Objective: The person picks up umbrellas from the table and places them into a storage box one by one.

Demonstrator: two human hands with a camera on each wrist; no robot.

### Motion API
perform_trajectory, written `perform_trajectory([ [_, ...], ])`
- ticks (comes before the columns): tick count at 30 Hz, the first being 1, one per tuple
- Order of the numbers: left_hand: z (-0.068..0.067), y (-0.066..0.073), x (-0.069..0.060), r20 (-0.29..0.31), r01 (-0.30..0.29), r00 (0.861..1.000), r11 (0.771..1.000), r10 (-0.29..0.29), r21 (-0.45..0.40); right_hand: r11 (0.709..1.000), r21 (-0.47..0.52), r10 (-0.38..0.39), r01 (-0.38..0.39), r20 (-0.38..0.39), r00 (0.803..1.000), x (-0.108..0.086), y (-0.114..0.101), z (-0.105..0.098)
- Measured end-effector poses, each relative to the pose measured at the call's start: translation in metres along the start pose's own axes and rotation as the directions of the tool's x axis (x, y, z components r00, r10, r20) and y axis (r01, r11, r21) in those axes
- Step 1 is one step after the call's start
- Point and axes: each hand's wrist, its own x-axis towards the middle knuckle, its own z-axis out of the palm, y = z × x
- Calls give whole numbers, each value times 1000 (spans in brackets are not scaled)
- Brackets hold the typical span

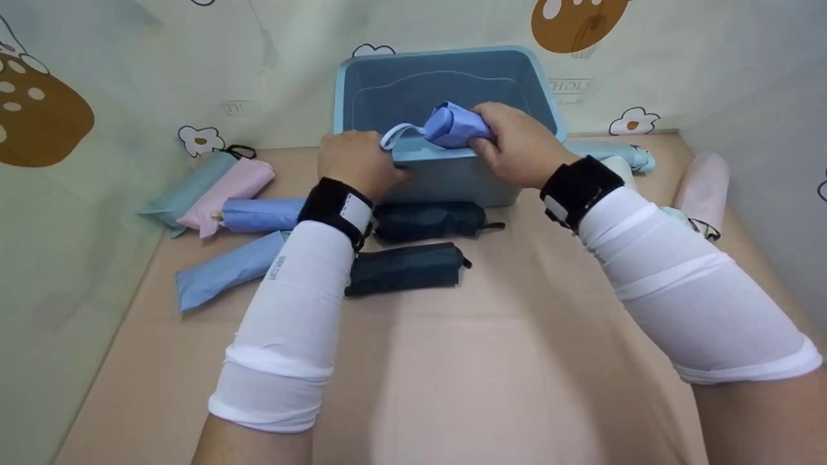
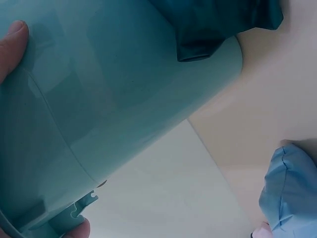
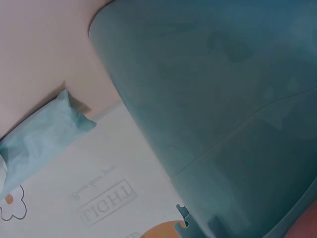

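Note:
A folded periwinkle umbrella [image 1: 455,128] with a pale wrist strap is held by my right hand [image 1: 520,145] over the front rim of a blue-green plastic bin [image 1: 452,181]. Its strap end points left, toward my left hand [image 1: 355,161]. That hand grips the bin's front left rim, and in the left wrist view its thumb [image 2: 14,47] lies against the bin wall. The right wrist view shows mostly the bin's outer wall [image 3: 208,114]; the umbrella is out of sight there. The bin's floor is hidden in the head view.
Two dark folded umbrellas [image 1: 407,268] lie before the bin. To the left are two blue ones [image 1: 226,268], a green one [image 1: 194,190] and a pink one [image 1: 232,190]. A mint umbrella [image 1: 604,151] and a pink one [image 1: 704,187] lie right. A patterned curtain [image 1: 291,84] stands behind.

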Motion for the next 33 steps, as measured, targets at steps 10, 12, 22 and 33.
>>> perform_trajectory([
  [10, 1, 0, -1, 20, 9, 1000, 1000, -9, 10, 1000, -17, 20, -20, 42, 999, -2, -2, -1],
  [12, 1, 0, -1, 23, 10, 1000, 1000, -11, 11, 1000, -26, 19, -18, 52, 998, -2, -3, 0],
  [22, -2, 0, -2, 52, -5, 999, 1000, 4, 19, 997, -71, -18, 21, 44, 999, -1, -1, 2],
  [33, -3, 1, -2, 70, 11, 998, 1000, -11, 3, 996, -92, -2, 8, 62, 998, -1, -1, 3],
])
